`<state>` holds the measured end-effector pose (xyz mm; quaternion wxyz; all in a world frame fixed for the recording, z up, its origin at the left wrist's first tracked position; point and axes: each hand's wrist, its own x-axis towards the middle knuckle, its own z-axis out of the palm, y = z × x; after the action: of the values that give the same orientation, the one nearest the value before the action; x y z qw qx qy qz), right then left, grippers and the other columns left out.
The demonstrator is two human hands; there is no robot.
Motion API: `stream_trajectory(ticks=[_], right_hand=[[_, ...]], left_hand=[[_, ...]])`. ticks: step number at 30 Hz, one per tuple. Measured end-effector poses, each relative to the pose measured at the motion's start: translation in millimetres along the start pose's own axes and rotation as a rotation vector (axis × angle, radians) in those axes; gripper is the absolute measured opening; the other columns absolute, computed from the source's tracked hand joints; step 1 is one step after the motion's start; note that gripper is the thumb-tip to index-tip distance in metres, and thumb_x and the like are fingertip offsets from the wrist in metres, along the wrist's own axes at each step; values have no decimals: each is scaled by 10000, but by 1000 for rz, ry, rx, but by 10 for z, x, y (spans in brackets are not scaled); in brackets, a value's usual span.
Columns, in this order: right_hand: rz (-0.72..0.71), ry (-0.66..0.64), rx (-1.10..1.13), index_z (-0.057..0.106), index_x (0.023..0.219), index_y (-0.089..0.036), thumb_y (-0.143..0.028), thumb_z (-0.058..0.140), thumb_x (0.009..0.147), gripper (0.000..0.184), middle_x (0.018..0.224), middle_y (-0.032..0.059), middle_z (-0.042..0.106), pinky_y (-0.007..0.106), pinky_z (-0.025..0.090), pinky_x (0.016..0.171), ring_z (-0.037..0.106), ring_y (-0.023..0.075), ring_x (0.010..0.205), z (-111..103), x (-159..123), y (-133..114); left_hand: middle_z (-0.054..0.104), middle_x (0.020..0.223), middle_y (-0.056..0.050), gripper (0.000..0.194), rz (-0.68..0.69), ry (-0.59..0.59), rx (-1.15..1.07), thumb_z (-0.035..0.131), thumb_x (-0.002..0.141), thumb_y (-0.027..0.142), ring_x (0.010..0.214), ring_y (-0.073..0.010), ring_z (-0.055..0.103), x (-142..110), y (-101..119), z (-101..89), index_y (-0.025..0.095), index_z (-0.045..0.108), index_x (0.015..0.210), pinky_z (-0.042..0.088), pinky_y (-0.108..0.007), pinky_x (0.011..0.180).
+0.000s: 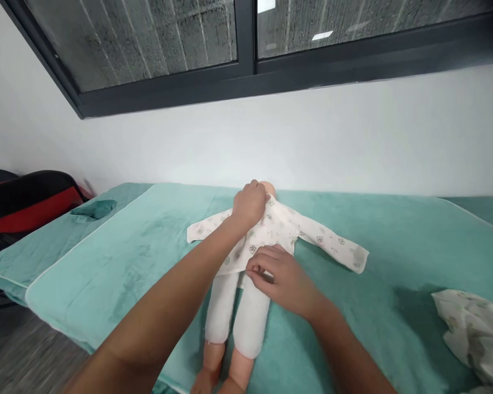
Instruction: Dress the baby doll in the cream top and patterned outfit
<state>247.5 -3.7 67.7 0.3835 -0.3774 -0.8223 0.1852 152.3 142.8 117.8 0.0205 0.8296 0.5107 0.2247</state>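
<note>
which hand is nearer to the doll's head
Left. The left hand is at the collar of the shirt, right beside the doll's head; the right hand is farther down, by the shirt's bottom hem.

A bedroom-like room — teal bedding along a white wall, dark-framed window above.

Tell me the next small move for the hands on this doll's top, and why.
Probably have the right hand gently straighten the lower edge of the printed top: its fingers are curled right at that edge, while the left hand is up by the neck of the doll, well placed to steady the cloth.
</note>
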Motion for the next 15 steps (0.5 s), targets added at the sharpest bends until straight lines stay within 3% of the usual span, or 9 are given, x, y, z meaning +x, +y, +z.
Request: stream_trajectory(ticks=[4, 8, 11, 13, 15], right_hand=[[130, 68, 139, 586, 805, -232, -228, 511, 904, 124, 748, -18, 596, 295, 404, 690, 534, 146, 711, -38, -18, 70], [246, 281, 203, 576, 772, -222, -293, 506, 912, 171, 746, -7, 594, 290, 403, 682, 519, 152, 700, -85, -29, 200], [277, 333, 186, 581, 797, -220, -304, 503, 909, 160, 788, 6, 604, 298, 406, 705, 513, 158, 718, -43, -13, 258], [284, 299, 134, 568, 779, -220, -315, 505, 908, 171, 761, 1, 574, 301, 396, 694, 493, 155, 700, 12, -6, 278], [282, 281, 79, 534, 731, -220, -338, 511, 906, 212, 707, -11, 521, 300, 379, 667, 463, 149, 668, 71, -12, 297]], left_hand=[[602, 938, -77, 175, -45, 24, -146, 455, 936, 268, 917, -218, 571, -158, -106, 14, 192, 548, 809, 435, -318, 743], [609, 924, -35, 128, -83, 188, -278, 453, 937, 282, 891, -184, 564, -725, -341, -42, 207, 543, 885, 442, -326, 813], [591, 909, -27, 124, -76, 139, -333, 492, 925, 322, 891, -185, 555, -1307, -498, -112, 218, 559, 905, 447, -342, 846], [589, 1008, -44, 138, -39, 64, -377, 531, 905, 314, 990, -201, 550, -1648, -550, -151, 245, 579, 1014, 454, -358, 900], [564, 1132, -58, 268, 14, 22, -388, 602, 854, 266, 1103, -217, 519, -1886, -559, -165, 271, 575, 1121, 440, -377, 971]])
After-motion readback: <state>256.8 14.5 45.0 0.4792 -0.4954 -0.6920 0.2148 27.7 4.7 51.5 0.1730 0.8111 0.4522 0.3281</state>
